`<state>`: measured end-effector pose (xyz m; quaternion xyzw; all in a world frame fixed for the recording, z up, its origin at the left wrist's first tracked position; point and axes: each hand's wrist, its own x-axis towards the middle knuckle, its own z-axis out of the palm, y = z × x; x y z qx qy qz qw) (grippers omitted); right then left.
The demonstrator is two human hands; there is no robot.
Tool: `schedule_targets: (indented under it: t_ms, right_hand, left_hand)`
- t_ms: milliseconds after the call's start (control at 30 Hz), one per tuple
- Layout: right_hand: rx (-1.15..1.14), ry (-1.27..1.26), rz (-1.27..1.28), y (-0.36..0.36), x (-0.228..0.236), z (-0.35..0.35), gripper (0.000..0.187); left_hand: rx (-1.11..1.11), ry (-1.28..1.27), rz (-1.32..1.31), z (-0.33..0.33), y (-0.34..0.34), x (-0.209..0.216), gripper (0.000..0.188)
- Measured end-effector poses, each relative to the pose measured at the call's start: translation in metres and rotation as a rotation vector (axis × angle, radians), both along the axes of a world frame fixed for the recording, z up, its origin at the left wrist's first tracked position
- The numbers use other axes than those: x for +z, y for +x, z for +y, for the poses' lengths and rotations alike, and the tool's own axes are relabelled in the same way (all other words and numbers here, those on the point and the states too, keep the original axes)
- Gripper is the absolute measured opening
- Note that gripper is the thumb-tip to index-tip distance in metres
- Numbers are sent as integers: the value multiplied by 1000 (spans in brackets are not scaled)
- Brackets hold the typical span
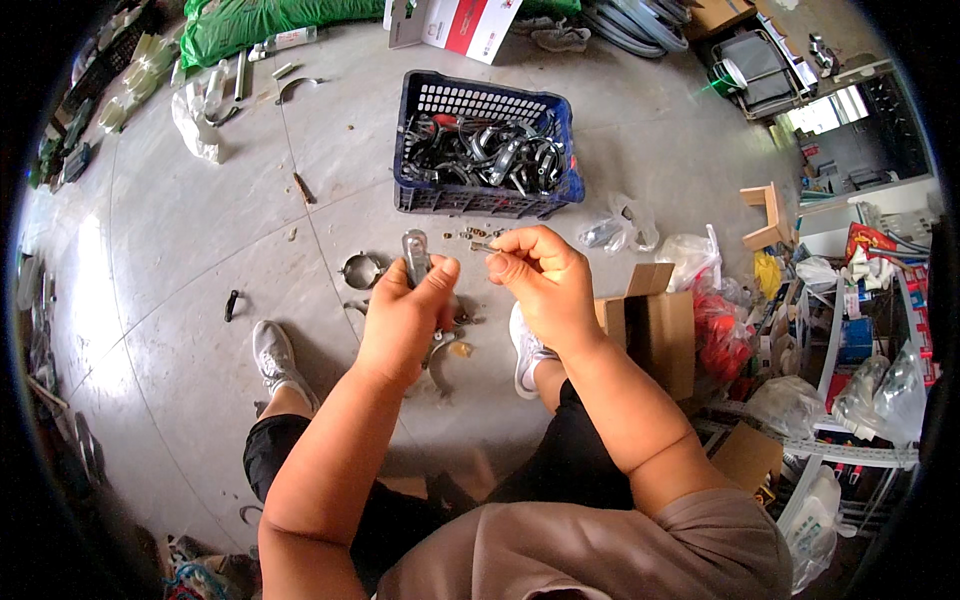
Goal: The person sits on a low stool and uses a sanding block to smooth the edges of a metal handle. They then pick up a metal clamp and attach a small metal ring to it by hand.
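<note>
My left hand (400, 318) is closed round a shiny metal clamp piece (415, 246), whose rounded end sticks up past the thumb. Between thumb and forefinger, my right hand (548, 288) pinches a small bolt (481, 247), held a little to the right of the clamp piece and apart from it. Several small nuts or spacers (472, 234) lie on the floor just beyond. A round pipe clamp (361, 270) rests left of my left hand. More curved clamp parts (441, 366) lie below that hand, partly hidden by it.
Ahead stands a dark blue plastic crate (470, 202) heaped with metal clamps (490, 155). An open cardboard box (665, 340) is by my right knee, near plastic bags (722, 325) and a cluttered rack (850, 450). A green sack (265, 25) lies at the far left.
</note>
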<state>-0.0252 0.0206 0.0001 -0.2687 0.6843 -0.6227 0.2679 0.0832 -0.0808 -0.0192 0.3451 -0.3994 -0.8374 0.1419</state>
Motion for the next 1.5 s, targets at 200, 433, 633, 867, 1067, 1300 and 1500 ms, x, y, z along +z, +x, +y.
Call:
schedule_targets:
  t_ms: [200,433,633,867,1067,1300,1500]
  right_hand:
    - [44,-29,509,3,-1,-6,10]
    - [68,40,534,8,-3,-6,12]
    - [47,104,465,13,7,-7,12]
    - [65,58,603,15,7,-8,15]
    - [87,104,345,9,3,-4,12]
    - [46,-16,-35,5,-15,-10,17]
    - [176,254,-312,4,13,-7,20]
  left_hand:
    - [-132,-264,-60,10,-1,-5,19]
    - [-154,-573,-113,15,2,-11,24]
    - [-150,-595,-124,16,4,-15,27]
    - [-189,-908,-168,16,6,-9,24]
    - [-149,-1170,-49,18,6,-5,20]
    - [-242,-932,35,21,2,-12,16]
    - [-309,76,228,23,0,-13,14]
